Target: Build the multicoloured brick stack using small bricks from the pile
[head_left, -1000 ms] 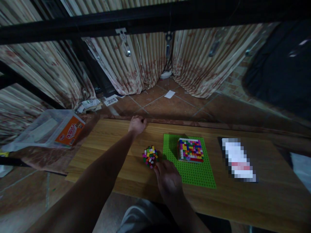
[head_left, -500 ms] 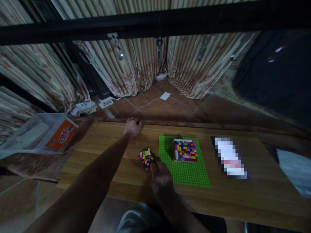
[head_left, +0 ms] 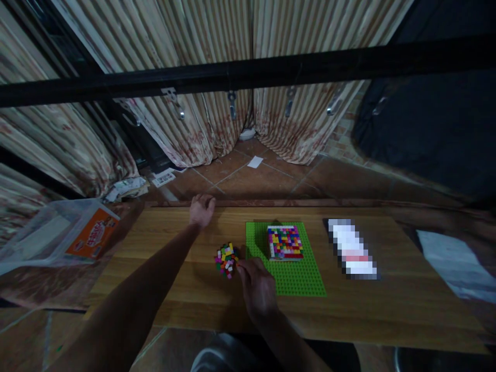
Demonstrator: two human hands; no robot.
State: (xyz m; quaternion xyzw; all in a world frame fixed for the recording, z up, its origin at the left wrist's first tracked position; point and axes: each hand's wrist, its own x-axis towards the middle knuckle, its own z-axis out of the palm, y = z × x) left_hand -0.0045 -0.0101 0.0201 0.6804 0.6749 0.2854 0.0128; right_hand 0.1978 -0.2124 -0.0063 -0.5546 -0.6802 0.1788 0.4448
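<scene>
Our right hand (head_left: 259, 287) bunches nearly closed beside the brick pile (head_left: 226, 261); our left hand (head_left: 202, 210) curls loosely at the far edge of the table (head_left: 368, 310). We cannot tell if either grips anything. A multicoloured block (head_left: 285, 241) sits on the green baseplate (head_left: 298, 281).

Seemingly a home, with striped curtains (head_left: 205, 132) and brown tiled floor (head_left: 271, 183).

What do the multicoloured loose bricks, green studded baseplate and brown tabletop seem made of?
Multicoloured loose bricks: probably plastic, bright colours; finish unclear. Green studded baseplate: likely plastic, fairly matte, regular studs. Brown tabletop: wood or wood-look laminate, low sheen, streaky grain.
</scene>
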